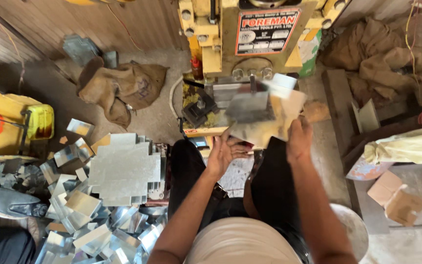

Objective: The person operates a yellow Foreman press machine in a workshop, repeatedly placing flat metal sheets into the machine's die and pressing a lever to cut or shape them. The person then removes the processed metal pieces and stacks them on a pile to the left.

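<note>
The right hand (pixel 300 141) grips a shiny metal sheet (pixel 264 115) by its lower right edge, fingers closed on it, holding it in the air just before the yellow press machine (pixel 250 34). The left hand (pixel 223 154) is open, palm up, fingertips touching the sheet's lower edge. A pile of cut metal pieces (pixel 118 168) lies on the floor (pixel 162 117) at the person's left, beside a burlap sack (pixel 123 88).
</note>
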